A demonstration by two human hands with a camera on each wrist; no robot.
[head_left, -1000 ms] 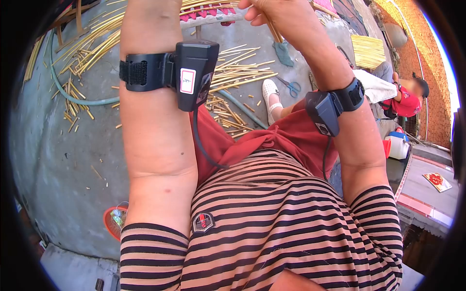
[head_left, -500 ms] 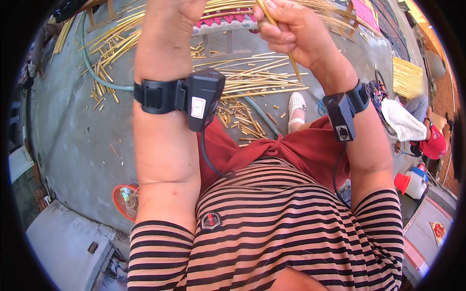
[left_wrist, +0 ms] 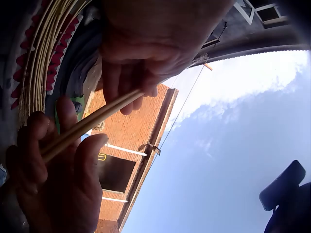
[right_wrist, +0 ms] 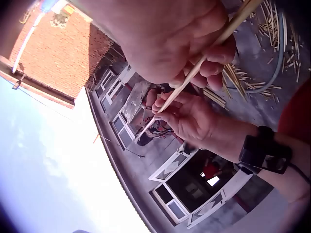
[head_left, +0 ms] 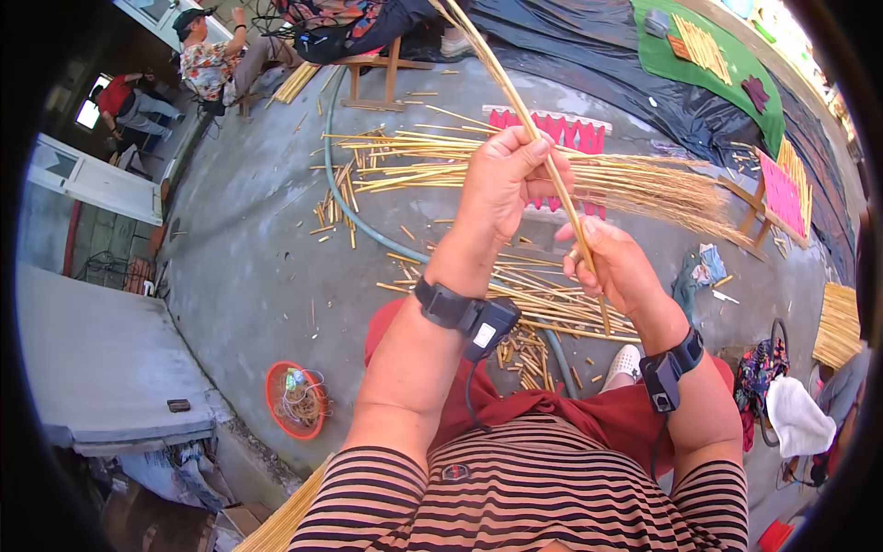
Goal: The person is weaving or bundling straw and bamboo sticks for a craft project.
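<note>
A long pale-yellow stalk slants across the head view, from the top edge down to just above the cut stalks on the ground. My left hand grips it around the middle, thumb laid along it. Lower down, my right hand pinches the same stalk between thumb and curled fingers. In the left wrist view the stalk runs between both hands. The right wrist view shows the left hand beyond my right one, holding the thinner far part.
A bundle of stalks with brushy ends lies across a low rack with pink trim. Loose stalks and short cut pieces litter the ground by a hose. An orange basket stands left; people sit farther off.
The head view has swung up, bringing both hands from the top edge into the middle. The right hand held the stalk half a second ago; now the left hand visibly grips it too.
</note>
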